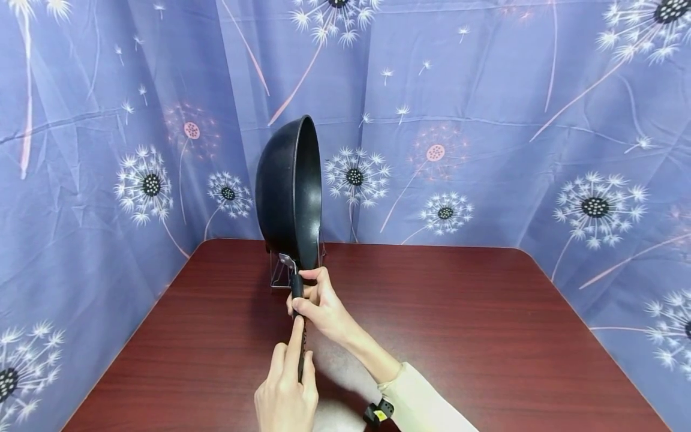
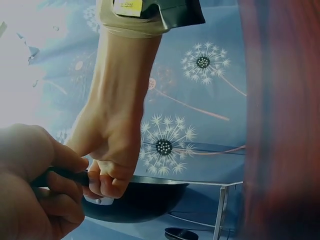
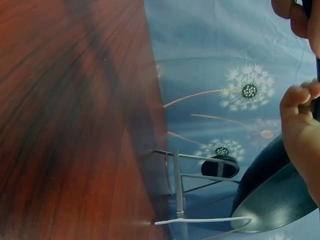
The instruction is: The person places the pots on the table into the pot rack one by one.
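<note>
A black wok (image 1: pixel 278 186) stands on edge within a wire rack (image 1: pixel 281 279), its bowl opening turned to the right and its handle (image 1: pixel 297 288) pointing towards me. My right hand (image 1: pixel 326 306) grips the handle close to the bowl, beside the metal bracket (image 1: pixel 288 260). Nearer to me, my left hand (image 1: pixel 286 384) holds the handle's end, index finger lying along it. In the left wrist view, the left hand's (image 2: pixel 30 185) fingers curl round the handle behind the right hand (image 2: pixel 112 150). The right wrist view shows the wok's bowl (image 3: pixel 275 197) against the rack (image 3: pixel 179 185).
The dark red wooden table (image 1: pixel 459 324) extends to the right of the wok. Blue curtains with dandelion prints (image 1: pixel 442 72) enclose the back and sides. A dark oval piece (image 3: pixel 220 167) shows at the rack's wires.
</note>
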`<state>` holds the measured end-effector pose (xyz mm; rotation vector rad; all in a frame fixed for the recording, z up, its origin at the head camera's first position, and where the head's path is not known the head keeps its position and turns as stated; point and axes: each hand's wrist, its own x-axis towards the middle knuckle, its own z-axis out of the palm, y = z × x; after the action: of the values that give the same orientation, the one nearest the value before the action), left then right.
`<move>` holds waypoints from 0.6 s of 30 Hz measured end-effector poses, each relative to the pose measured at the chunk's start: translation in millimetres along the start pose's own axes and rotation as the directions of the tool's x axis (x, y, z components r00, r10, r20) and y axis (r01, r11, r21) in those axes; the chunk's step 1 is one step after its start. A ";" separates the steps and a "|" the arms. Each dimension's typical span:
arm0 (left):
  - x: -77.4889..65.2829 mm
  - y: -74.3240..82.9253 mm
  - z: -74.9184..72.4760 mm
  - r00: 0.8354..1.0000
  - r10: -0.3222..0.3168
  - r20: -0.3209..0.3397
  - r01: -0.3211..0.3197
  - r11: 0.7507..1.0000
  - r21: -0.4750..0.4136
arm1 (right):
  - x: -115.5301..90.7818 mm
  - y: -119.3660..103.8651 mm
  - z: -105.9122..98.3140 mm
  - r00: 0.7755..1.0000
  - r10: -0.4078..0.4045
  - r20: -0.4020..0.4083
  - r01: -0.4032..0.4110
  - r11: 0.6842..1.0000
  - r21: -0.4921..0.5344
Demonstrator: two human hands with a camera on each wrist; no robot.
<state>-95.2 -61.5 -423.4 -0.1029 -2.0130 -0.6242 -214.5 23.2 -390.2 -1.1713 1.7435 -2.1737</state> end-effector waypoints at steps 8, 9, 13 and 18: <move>1.5 3.7 -2.3 0.997 -0.064 0.036 0.064 0.998 -0.005 | -4.9 -14.1 5.6 0.980 0.146 -0.137 -0.161 0.982 -0.102; 1.5 4.1 -2.6 0.996 -0.072 0.043 0.073 0.997 -0.007 | -5.6 -15.2 5.9 0.977 0.155 -0.144 -0.171 0.980 -0.101; 1.6 5.4 -2.8 0.994 -0.098 0.055 0.100 0.995 -0.020 | -8.4 -17.4 6.2 0.975 0.165 -0.147 -0.178 0.981 -0.076; 1.4 6.6 -3.1 0.991 -0.119 0.068 0.123 0.991 -0.053 | -10.8 -18.6 6.1 0.980 0.146 -0.136 -0.156 0.986 -0.066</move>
<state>-91.3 -57.6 -418.5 -0.0353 -2.0754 -0.7644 -196.6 30.3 -378.9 -0.8955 1.9150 -2.1552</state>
